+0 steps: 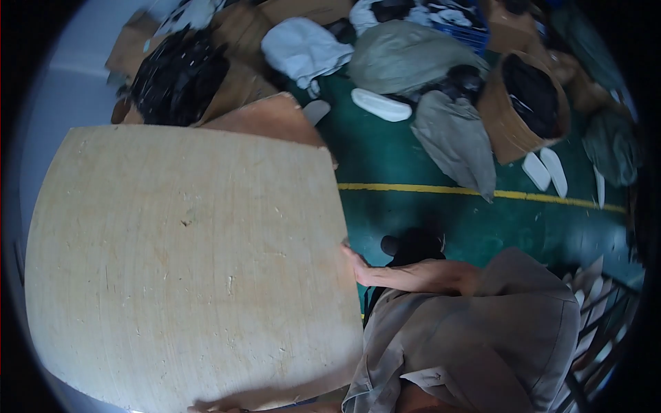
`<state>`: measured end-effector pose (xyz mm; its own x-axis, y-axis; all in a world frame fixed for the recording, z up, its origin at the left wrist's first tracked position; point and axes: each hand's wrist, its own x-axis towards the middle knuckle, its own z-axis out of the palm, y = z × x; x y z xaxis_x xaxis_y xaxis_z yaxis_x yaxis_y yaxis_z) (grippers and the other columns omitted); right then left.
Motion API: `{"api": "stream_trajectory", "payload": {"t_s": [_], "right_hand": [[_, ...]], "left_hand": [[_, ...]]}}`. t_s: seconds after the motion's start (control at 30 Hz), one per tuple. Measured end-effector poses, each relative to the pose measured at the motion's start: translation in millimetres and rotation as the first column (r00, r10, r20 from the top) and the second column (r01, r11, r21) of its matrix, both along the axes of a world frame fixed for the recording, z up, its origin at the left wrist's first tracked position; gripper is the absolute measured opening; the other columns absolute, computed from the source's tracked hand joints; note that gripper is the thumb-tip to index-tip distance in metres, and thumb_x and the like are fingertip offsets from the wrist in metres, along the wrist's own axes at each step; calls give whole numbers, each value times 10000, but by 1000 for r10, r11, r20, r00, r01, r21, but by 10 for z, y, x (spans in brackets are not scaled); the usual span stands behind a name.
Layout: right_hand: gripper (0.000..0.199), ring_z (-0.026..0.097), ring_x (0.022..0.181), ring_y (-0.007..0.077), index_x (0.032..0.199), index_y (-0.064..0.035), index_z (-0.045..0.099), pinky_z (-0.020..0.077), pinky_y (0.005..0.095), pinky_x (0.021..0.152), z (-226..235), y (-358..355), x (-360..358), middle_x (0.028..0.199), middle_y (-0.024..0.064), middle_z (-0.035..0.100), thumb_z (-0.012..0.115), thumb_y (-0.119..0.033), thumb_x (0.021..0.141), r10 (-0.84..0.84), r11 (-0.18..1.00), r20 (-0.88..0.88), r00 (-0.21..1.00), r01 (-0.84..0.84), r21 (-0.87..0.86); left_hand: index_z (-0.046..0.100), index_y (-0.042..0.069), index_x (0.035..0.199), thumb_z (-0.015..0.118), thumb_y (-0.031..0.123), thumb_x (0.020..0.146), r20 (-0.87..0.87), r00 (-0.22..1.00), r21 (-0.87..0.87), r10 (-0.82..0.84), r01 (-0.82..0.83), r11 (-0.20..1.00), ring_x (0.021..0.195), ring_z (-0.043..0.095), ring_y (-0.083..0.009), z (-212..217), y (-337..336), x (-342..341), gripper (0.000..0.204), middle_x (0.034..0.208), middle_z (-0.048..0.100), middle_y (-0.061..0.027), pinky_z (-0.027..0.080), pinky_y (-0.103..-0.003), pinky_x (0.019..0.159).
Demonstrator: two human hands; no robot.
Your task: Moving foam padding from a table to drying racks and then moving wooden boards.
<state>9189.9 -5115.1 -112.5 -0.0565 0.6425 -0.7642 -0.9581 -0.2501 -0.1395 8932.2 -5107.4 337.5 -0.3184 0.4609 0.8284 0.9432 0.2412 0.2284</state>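
Note:
A large pale wooden board point(186, 261) with scuffs and small chips fills the left half of the head view. My right hand point(357, 265) is closed on the board's right edge, and part of its fingers is hidden there. At the lower rim of the picture, my left hand point(215, 406) grips the near edge of the board, dim and partly cut off. My right forearm comes out of a loose grey-brown sleeve point(523, 282). Just beyond the board's far edge lies a brown cardboard piece point(265, 124).
Black plastic bags point(180, 77) sit among cartons at the far left. A grey-green sack point(406, 58), a grey bag point(454, 138) and a carton with black contents point(520, 103) stand on the green floor point(385, 158). Pale sole-shaped pieces point(381, 105) are scattered about. A dark rack point(606, 323) borders the right.

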Motion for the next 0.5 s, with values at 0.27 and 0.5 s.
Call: {"api": "stream_trajectory", "payload": {"t_s": [0.27, 0.5], "right_hand": [[914, 528, 1187, 361, 1466, -25, 273, 470, 452, 949, 405, 909, 84, 1382, 240, 452, 613, -575, 820, 799, -92, 598, 69, -968, 235], [662, 638, 993, 258, 1339, -6, 454, 503, 377, 853, 614, 2976, 824, 1078, 130, 667, 702, -311, 806, 302, 302, 928, 217, -945, 123]], "left_hand": [[562, 5, 711, 629, 397, 884, -24, 975, 151, 219, -213, 965, 636, 558, -290, 432, 298, 660, 434, 688, 605, -140, 422, -495, 607], [687, 34, 860, 648, 257, 911, -294, 956, -25, -21, 15, 1000, 596, 589, -159, 101, 1645, 304, 232, 738, 687, -73, 479, -333, 557]]}}
